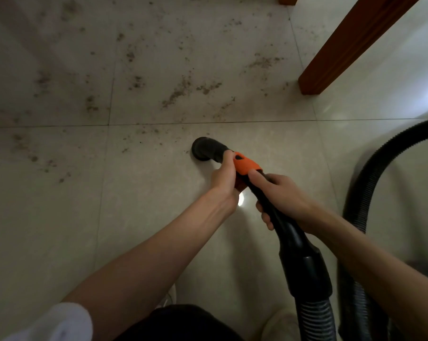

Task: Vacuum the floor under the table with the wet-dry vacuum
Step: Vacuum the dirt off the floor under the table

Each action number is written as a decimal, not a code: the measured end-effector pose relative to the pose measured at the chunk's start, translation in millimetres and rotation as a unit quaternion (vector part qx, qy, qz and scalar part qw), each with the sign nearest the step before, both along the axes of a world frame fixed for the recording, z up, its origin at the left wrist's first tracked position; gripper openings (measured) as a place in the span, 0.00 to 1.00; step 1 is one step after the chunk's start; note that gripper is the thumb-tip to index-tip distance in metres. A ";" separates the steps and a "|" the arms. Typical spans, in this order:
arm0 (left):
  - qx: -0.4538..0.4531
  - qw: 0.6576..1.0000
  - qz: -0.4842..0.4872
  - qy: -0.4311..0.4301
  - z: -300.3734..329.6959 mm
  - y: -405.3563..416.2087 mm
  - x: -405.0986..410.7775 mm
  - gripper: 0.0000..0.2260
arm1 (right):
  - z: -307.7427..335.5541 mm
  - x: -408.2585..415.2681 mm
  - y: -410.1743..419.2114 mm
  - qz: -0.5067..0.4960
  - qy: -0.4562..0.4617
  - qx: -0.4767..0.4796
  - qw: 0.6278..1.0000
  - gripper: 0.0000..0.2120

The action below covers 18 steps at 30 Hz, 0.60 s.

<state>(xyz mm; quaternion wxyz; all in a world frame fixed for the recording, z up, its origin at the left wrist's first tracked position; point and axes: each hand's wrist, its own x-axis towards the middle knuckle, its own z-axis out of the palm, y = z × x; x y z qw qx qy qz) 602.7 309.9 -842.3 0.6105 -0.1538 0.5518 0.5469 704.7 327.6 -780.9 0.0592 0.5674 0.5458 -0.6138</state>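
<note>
Head view: the left hand (224,179) and right hand (280,200) both grasp the vacuum wand (247,168), its black nozzle (204,148) on the floor tile (144,217), just short of the dirt (181,91) near the counter leg (340,49). Risks, as I judge: the looping hose (365,183) could snag that leg, and a lifted nozzle would scatter crumbs. No readable writing or brand shows

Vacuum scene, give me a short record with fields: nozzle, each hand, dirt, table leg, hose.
nozzle: black nozzle low over the pale tile floor, at the near edge of the dirt
left hand: left hand grips the orange collar
right hand: right hand grips the black wand
dirt: dirt scattered beyond the nozzle
table leg: wooden table leg, far right
hose: ribbed hose loops at right
</note>
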 end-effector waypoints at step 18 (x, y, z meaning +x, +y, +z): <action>0.053 0.994 -0.052 -0.079 17.5 -20.6 10.8 0.14 | 19.4 12.9 -6.7 0.004 -0.040 -0.015 0.999 0.21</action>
